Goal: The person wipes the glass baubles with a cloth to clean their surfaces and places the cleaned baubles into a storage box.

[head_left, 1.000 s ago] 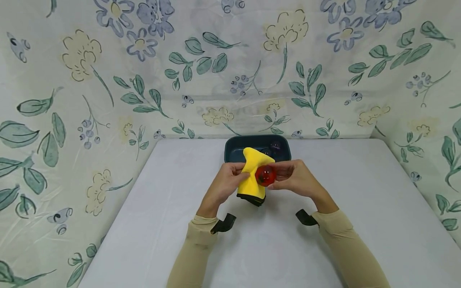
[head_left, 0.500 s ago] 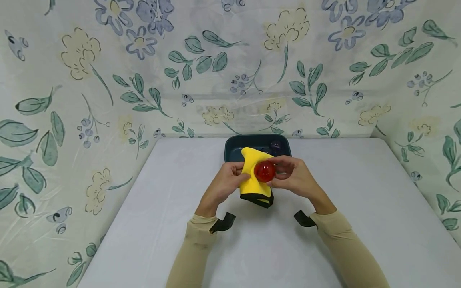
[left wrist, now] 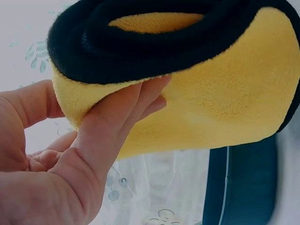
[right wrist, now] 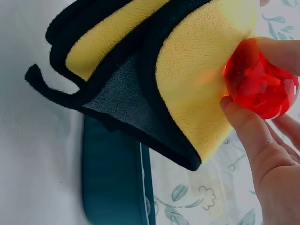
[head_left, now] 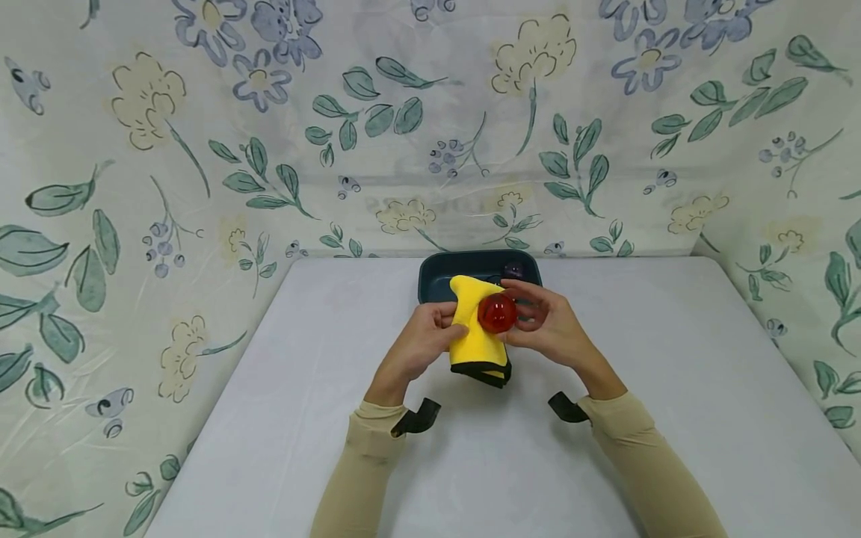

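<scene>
a red ball [head_left: 497, 312] is being held in the fingertips of the right hand [head_left: 548, 329]. the fingers are curled around it, not wide open, and it is being pressed against a yellow cloth [head_left: 476, 332]. in the right wrist view the red ball [right wrist: 260, 78] is being pinched between a finger above and a finger below, touching the yellow cloth [right wrist: 201, 89].

the yellow cloth is being gripped by the left hand [head_left: 418, 345]. in the left wrist view the fingers [left wrist: 123, 114] are being bent around the yellow cloth [left wrist: 220, 108], with the thumb behind it. the cloth is folded, and its black edge [left wrist: 154, 42] is being shown at the fold.

the landmark is the dark tray [head_left: 437, 280]. the ball and the cloth are being held up just in front of the tray, above the white table [head_left: 673, 388]. a small purple thing [head_left: 514, 269] is lying inside the tray, at its back.

compared with a moment ago, the ball is being lifted a little and brought closer to the tray, and it is being turned in the fingertips. the cloth is being held almost in the same place. so it looks like the ball is being rubbed clean on the cloth, and the rubbing is likely not over yet.
</scene>
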Motion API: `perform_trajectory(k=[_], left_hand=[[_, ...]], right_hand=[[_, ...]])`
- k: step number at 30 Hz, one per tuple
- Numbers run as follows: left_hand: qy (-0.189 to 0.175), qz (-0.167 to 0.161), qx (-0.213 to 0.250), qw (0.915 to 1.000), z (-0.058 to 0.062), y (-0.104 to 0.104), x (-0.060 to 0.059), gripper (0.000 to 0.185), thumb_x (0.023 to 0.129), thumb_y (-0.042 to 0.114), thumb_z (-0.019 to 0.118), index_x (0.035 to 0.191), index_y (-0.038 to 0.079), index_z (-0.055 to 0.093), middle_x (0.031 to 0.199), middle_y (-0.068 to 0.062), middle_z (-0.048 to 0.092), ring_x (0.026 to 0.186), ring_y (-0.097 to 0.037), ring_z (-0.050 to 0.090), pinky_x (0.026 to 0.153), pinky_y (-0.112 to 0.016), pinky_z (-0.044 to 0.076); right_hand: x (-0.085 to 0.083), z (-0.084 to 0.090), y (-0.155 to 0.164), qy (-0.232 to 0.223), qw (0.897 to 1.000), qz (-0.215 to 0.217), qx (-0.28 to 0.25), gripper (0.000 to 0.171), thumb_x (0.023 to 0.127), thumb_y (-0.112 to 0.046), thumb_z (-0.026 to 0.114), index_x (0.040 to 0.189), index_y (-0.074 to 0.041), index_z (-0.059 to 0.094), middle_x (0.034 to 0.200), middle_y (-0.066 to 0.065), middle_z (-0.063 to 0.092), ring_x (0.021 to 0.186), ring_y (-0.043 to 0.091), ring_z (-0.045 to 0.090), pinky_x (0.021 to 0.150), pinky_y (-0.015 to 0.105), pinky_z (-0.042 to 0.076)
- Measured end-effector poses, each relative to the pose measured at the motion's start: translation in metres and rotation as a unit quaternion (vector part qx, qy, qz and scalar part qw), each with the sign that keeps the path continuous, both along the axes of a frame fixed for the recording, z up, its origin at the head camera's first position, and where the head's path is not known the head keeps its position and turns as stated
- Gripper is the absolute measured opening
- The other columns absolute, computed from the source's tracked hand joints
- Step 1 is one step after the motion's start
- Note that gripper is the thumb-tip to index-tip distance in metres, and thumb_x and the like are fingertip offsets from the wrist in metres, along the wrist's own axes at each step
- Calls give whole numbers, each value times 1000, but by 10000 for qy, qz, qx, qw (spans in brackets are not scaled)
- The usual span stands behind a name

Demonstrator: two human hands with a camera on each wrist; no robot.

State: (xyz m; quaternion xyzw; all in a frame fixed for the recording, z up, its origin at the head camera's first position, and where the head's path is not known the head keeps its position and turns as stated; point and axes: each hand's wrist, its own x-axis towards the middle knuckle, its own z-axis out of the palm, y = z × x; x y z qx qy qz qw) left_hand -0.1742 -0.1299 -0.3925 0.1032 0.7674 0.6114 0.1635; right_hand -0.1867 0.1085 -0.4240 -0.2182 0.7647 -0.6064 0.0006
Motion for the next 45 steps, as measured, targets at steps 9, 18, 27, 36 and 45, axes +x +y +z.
perform_trajectory(k=[9, 18, 27, 36, 45], left_hand=[[-35, 18, 39, 10000, 3, 2, 2, 47, 100, 2, 58, 146, -5, 51, 136, -22, 68, 113, -30, 72, 98, -42, 60], [-81, 169, 30, 9998, 4, 2, 2, 48, 100, 3, 59, 147, -4, 51, 137, -20, 68, 114, -30, 72, 99, -42, 60], [-44, 234, 201, 9995, 5, 2, 3, 50, 101, 3, 57, 150, -3, 48, 138, -21, 67, 115, -31, 72, 98, -41, 60], [-47, 452, 366, 9983, 6, -3, 3, 50, 101, 4, 58, 150, -2, 49, 139, -21, 66, 113, -29, 72, 99, -40, 60], [-14, 466, 467, 9978, 7, -5, 2, 51, 100, 4, 57, 150, -4, 48, 138, -25, 65, 109, -26, 73, 97, -39, 61]], right_hand=[[-1, -1, 4, 56, 9998, 183, -58, 66, 82, 2, 82, 143, -4, 58, 141, 20, 59, 119, 42, 66, 90, 29, 63], [-5, -3, 9, 52, 9985, 4, 550, 66, 82, -7, 86, 142, -3, 58, 142, 19, 63, 121, 37, 67, 101, 44, 59], [-7, -2, 14, 127, 9943, -18, 1059, 65, 79, -13, 89, 138, -4, 62, 133, 15, 69, 110, 28, 66, 105, 52, 56], [-4, 0, 14, -4, 9915, 197, 1289, 64, 80, -10, 87, 138, -3, 61, 135, 16, 66, 113, 31, 65, 103, 50, 58], [0, 1, 13, 62, 9906, 424, 1295, 67, 81, -8, 84, 142, -2, 58, 140, 18, 63, 115, 32, 66, 103, 49, 58]])
